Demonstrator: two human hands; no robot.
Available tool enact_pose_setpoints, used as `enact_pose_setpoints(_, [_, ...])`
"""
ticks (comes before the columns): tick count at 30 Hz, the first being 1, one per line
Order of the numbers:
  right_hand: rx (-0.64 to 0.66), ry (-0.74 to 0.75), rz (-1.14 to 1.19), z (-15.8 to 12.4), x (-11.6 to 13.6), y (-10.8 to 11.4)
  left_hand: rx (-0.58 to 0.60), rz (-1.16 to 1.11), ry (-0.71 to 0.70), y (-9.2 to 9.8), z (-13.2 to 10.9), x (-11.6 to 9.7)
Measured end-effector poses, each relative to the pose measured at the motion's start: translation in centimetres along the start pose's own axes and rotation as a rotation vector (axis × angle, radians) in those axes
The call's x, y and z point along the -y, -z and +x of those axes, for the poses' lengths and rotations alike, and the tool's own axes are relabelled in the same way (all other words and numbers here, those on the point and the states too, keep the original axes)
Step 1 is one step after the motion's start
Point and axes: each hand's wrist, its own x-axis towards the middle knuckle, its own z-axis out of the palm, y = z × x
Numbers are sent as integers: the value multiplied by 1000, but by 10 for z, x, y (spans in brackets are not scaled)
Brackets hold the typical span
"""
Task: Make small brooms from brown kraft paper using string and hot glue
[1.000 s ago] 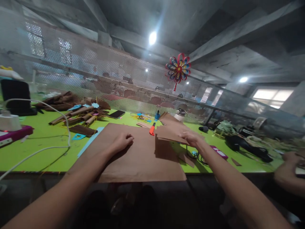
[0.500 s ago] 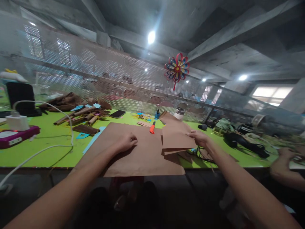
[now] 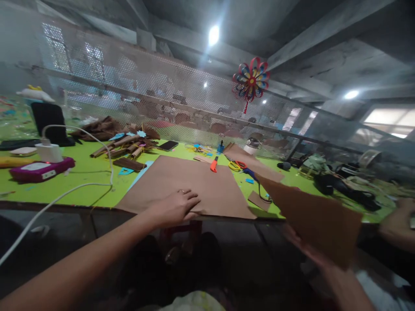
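Observation:
A large sheet of brown paper [image 3: 191, 181] lies flat on the green table [image 3: 74, 181]. My left hand [image 3: 177, 205] rests on its near edge, fingers stretched out flat. My right hand [image 3: 304, 248] is low at the right, off the table edge, and holds a smaller piece of brown paper [image 3: 311, 211] lifted toward me. That paper hides most of its fingers.
An orange cutter [image 3: 213, 164], yellow-handled scissors [image 3: 236, 165], paper scraps [image 3: 258, 200], a phone [image 3: 168, 145] and brown paper rolls [image 3: 119, 149] lie further back. A white charger with cable [image 3: 48, 152] sits on a pink box [image 3: 40, 169] at left. Another person's arm [image 3: 397, 220] is at far right.
My right hand has lifted the smaller brown piece off the table and pulled it toward me, to the right. My left hand slid back to the sheet's near edge. Scissors are uncovered.

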Motion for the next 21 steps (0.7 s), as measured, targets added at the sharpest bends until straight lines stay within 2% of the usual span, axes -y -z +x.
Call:
enact_pose_setpoints(3, [60, -133, -22, -23, -15, -2, 20, -32, 84, 4, 6, 3])
enact_pose_setpoints(7, [254, -270, -132, -45, -5, -29, 33, -39, 299, 21, 20, 13])
enact_pose_setpoints(10, [407, -286, -167, -44, 10, -56, 3, -49, 343, 35, 30, 21])
enact_pose_setpoints(12, [452, -290, -162, -33, 15, -73, -5, -64, 353, 42, 34, 23])
enact_pose_setpoints(14, [434, -298, -149, -16, 13, -89, -12, -76, 362, 49, 36, 22])
enact_pose_setpoints(18, [255, -277, -68, 23, -1, -114, -34, -75, 401, 58, 38, 16])
enact_pose_setpoints(21, [183, -223, -24, 47, -9, -131, -48, -68, 433, 61, 41, 14])
